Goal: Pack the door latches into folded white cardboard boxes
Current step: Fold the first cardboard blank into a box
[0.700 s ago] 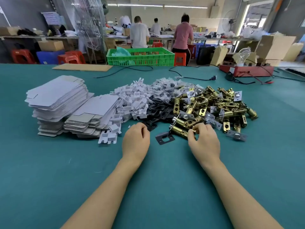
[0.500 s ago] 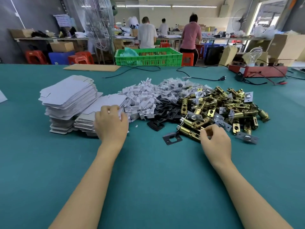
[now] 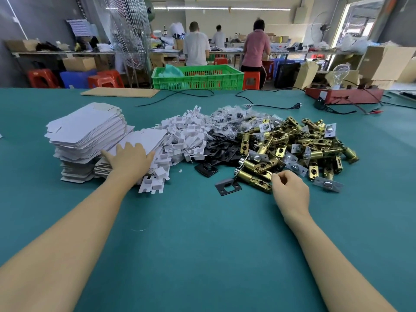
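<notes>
Head view, one moment at the packing desk (image 3: 202, 255), green-topped. Left hand (image 3: 131, 159): fingers spread and laid flat on the lower stack of flat white box blanks (image 3: 144, 137), palm down, nothing curled round a sheet as yet. Right hand (image 3: 290, 190): fingers curled, thumb and forefinger pinching the near end of a brass door latch (image 3: 253, 180) at the front edge of the latch heap (image 3: 299, 145); that latch lies on the desk, not lifted. Beside it, touching its far end: one dark strike plate (image 3: 228, 186), flat on the desk. Outward, left to right: a taller stack of box blanks (image 3: 87, 129), just beside the lower one; a heap of small white card inserts (image 3: 182, 140); a heap of black plates (image 3: 221, 149); behind these, small clear bags (image 3: 231, 119), contents too small to tell; then the brass latches, piled loose with silver faceplates among them. No folded box is seen anywhere on the desk. Step in hand, as judged: the opening of a packing cycle, one blank and one latch being taken at once. Next move, as judged: the left hand must part a single sheet from the stack, which calls for a fingertip catching one edge so that neighbours do not follow; the blank must then be erected, likely by both hands, before the latch can go in. Far side: green crate (image 3: 198, 77), cables, people at other benches.
</notes>
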Available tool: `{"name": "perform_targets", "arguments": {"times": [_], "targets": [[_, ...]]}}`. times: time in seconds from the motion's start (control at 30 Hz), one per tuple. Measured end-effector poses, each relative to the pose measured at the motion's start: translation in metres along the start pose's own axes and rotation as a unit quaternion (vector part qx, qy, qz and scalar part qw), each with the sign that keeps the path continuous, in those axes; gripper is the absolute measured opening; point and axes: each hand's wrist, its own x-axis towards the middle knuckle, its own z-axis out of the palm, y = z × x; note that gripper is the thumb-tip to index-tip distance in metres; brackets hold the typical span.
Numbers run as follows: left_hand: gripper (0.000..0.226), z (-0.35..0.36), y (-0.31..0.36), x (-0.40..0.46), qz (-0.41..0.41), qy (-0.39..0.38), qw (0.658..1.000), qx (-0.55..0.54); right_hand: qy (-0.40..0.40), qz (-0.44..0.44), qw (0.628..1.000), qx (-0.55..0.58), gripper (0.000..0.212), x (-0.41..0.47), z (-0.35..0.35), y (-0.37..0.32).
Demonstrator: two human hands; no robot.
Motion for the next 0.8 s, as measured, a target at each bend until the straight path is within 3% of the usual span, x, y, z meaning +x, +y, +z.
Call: {"name": "perform_targets", "arguments": {"times": [0.07, 0.17, 0.2, 0.3, 0.43, 0.6, 0.7, 0.8], "targets": [[0.058, -0.004, 0.004, -0.003, -0.004, -0.003, 1.0, 0.001, 0.001, 0.001, 1.0, -0.002, 0.021, 0.0, 0.0, 0.0], [0.023, -0.013, 0.004, -0.006, 0.027, 0.045, 0.998, 0.028, 0.002, 0.001, 1.0, -0.003, 0.021, 0.0, 0.0, 0.0], [0.021, -0.017, 0.004, -0.007, 0.033, 0.07, 0.997, 0.027, 0.003, 0.001, 1.0, -0.003, 0.021, 0.0, 0.0, 0.0], [0.028, -0.03, 0.01, -0.02, 0.053, 0.169, 0.984, -0.034, 0.004, -0.001, 1.0, -0.002, 0.02, -0.001, 0.0, -0.001], [0.048, -0.031, 0.047, -0.063, 0.131, 0.302, 0.937, -0.122, 0.015, -0.003, 1.0, 0.013, 0.02, -0.001, 0.0, -0.002], [0.048, 0.002, 0.106, -0.138, 0.297, 0.344, 0.87, -0.192, 0.049, -0.032, 0.997, 0.049, 0.022, -0.004, 0.0, -0.003], [0.047, 0.018, 0.123, -0.155, 0.349, 0.323, 0.868, -0.144, 0.075, -0.101, 0.986, 0.109, 0.036, -0.013, 0.0, -0.012], [0.047, 0.022, 0.131, -0.159, 0.36, 0.302, 0.876, -0.107, 0.042, -0.156, 0.966, 0.199, 0.045, -0.028, 0.006, -0.026]]}}
